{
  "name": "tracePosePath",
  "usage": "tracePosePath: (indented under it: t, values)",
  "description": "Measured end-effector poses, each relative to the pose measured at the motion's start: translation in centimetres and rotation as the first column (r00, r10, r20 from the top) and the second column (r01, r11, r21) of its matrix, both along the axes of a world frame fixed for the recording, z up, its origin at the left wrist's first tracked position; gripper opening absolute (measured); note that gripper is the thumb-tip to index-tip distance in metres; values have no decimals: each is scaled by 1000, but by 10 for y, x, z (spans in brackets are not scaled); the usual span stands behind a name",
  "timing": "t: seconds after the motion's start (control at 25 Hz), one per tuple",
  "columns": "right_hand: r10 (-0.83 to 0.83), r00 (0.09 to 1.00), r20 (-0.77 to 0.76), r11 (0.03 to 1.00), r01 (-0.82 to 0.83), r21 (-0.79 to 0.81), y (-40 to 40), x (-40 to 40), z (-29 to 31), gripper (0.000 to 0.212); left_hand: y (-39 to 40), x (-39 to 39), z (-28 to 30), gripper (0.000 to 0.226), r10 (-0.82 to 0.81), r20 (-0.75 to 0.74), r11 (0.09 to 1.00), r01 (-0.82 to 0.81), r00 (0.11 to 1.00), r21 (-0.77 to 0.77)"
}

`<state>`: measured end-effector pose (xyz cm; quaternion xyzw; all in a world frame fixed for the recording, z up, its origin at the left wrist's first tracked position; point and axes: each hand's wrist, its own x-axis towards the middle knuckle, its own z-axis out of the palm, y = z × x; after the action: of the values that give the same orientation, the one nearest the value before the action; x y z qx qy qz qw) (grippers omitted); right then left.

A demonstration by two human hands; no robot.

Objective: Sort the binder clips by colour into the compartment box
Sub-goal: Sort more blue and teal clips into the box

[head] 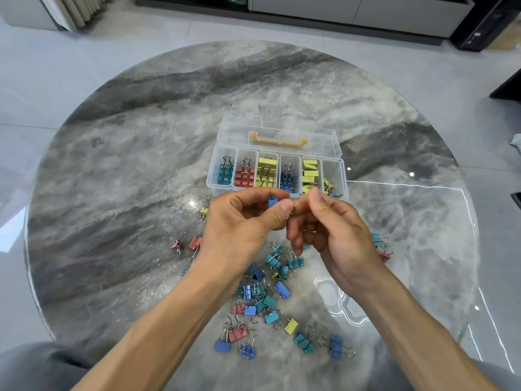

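A clear compartment box (335, 167) with its lid open stands at mid-table. Its compartments hold teal, red, yellow and blue clips; the far right one looks nearly bare. Just in front of the box, my left hand (242, 221) pinches a blue binder clip (272, 201) between thumb and fingers. My right hand (329, 224) meets it, fingertips pinching at the same clip's wire handles. A loose pile of binder clips (267, 292) in blue, teal, red and yellow lies on the table below both hands.
The round marble table (127, 153) has stray clips: red ones (194, 243) left of my left wrist, a yellow one (204, 211) nearer the box, teal and red ones (380, 246) to the right. Tiled floor and low cabinets lie beyond.
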<state>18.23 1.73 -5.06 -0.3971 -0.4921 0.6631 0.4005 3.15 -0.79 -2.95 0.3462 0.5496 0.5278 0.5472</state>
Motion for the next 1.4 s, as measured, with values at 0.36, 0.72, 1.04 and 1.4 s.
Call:
tracePosePath:
  t: [0.36,0.72,1.04,1.4]
  values:
    - [-90,995,34,996,89,20,8,4,-1,11,1,-1,6,22,40,24,999,-39,999,-18]
    - [-318,395,862,780,-408,475,84,8,25,11,16,-25,12,17,273,145,949,-241,951,-204]
    - [-88,-54,995,751,-660,31,118,-7,44,13,15,-25,15,19,246,98,956,-224,964,-190]
    - [-455,198,868,745,-450,493,91,-25,12,13,15,-25,18,20,366,60,924,-355,929,-143]
